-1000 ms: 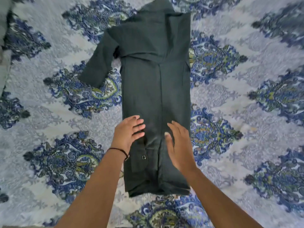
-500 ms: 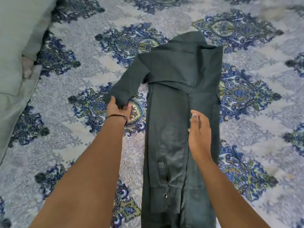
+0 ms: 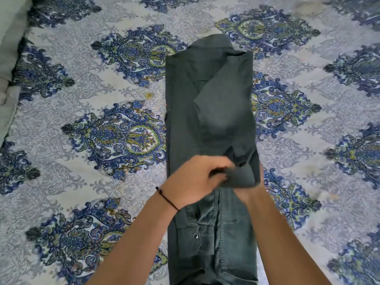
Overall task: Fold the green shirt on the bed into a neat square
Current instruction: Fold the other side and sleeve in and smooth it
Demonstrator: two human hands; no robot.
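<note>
Our left hand (image 3: 195, 179) pinches the sleeve (image 3: 222, 112) of the green shirt (image 3: 183, 124) on the bed (image 3: 82, 182). Cloth hides our right hand (image 3: 246, 195) just beside it; we cannot tell its grip

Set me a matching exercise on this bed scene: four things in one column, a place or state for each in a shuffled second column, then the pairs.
Things
1. left hand
2. sleeve
3. snap button
4. bedsheet

Places or states
a. blue paisley print, lying under the shirt
b. folded across the shirt's body
c. grips the cuff
d. small metal dot near the shirt's lower end

Pairs: 1-c, 2-b, 3-d, 4-a
</note>
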